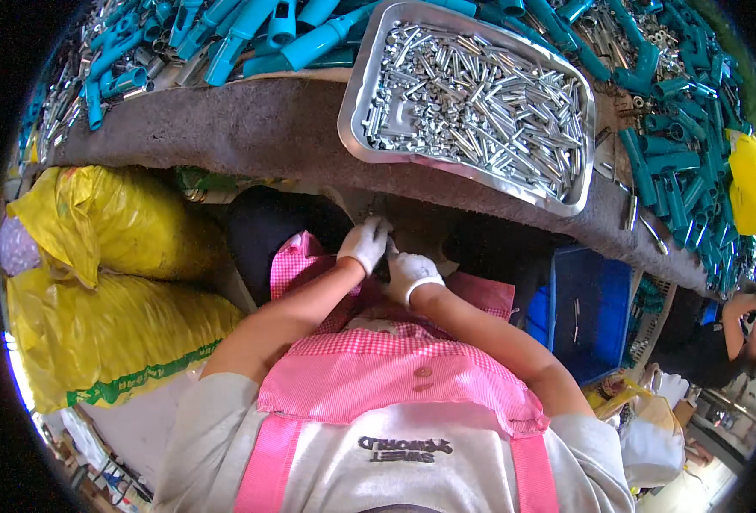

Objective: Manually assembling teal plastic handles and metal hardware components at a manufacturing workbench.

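My left hand (366, 244), in a white glove, is low over my lap with its fingers closed. Close beside it, a little nearer to me, my right hand (411, 274) is gloved too and its fingers are curled in. Between them shows a small, dark metallic piece (391, 246), mostly covered by the gloves, so its kind cannot be made out. Both hands are below the near edge of the workbench, just in front of my pink checked apron (395, 363).
A metal tray (354, 107) heaped with small silver pins lies on the bench's grey cloth edge (224, 120). Teal tubular parts (326, 38) pile up behind. Yellow sacks (138, 222) stand left; a blue crate (596, 299) and another person (707, 342) are at right.
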Demonstrator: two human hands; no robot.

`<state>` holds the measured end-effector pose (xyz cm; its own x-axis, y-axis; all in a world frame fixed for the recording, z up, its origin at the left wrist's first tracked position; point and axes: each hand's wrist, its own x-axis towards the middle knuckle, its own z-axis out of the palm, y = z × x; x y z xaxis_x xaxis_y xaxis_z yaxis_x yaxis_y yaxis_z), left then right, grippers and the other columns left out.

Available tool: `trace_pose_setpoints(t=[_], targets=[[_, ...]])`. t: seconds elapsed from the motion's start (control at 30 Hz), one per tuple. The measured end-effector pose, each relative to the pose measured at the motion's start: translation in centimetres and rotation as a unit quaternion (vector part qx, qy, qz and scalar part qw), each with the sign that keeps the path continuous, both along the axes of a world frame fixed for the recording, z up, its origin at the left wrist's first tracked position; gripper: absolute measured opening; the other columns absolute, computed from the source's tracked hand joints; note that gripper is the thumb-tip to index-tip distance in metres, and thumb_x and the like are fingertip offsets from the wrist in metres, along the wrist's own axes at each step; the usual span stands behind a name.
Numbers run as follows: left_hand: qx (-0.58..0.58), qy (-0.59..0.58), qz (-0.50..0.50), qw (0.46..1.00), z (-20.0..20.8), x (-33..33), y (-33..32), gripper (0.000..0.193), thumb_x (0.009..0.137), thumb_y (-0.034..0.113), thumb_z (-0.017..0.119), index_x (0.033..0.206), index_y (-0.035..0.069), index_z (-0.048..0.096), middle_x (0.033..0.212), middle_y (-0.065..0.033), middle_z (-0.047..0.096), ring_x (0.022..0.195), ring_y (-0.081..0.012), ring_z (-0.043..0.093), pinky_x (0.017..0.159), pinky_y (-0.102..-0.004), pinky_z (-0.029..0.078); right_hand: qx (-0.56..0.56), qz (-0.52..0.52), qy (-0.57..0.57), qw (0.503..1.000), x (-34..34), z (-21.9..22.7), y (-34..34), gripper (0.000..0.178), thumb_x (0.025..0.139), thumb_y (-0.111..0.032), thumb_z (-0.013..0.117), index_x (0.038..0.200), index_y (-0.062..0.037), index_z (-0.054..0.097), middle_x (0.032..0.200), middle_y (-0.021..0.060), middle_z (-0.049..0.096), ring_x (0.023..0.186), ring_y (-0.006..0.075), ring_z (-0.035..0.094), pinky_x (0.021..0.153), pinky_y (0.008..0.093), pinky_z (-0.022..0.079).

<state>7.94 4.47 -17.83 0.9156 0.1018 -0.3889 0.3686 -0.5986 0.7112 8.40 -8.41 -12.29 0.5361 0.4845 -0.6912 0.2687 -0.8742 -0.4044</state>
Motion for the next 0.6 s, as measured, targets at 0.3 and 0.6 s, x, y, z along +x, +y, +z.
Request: trace_pose_setpoints(t=[0.3,0.6], targets=[[0.071,0.064,-0.033,0.995,-1.4,0.2,-2.2,0.031,0.087,0.031,0.043,0.098,0.007,0.061,0.094,-0.0201,0.062,0.089,-0.0378,0.058,0.078,-0.0464,0.046,0.012,-0.080,-0.014,0.997,-1.1,-3.9,-1.3,0.045,0.072,-0.036,0.062,0.103,-0.0034,0.057,0.094,0.0219,0.063,0.087,0.0371,0.061,0.078,0.0436,0.049],[-0.013,-0.047,0.122,0.991,-3.3,-2.2,-1.4,0.024,0.088,0.023,0.045,0.092,0.004,0.059,0.091,-0.0219,0.061,0.088,-0.0391,0.057,0.076,-0.0445,0.046,-0.066,0.087,-0.039,0.993,0.5,-3.5,0.0,0.025,0.078,-0.022,0.053,0.096,-0.0084,0.064,0.092,0.0174,0.065,0.086,0.0320,0.063,0.074,0.0419,0.050]])
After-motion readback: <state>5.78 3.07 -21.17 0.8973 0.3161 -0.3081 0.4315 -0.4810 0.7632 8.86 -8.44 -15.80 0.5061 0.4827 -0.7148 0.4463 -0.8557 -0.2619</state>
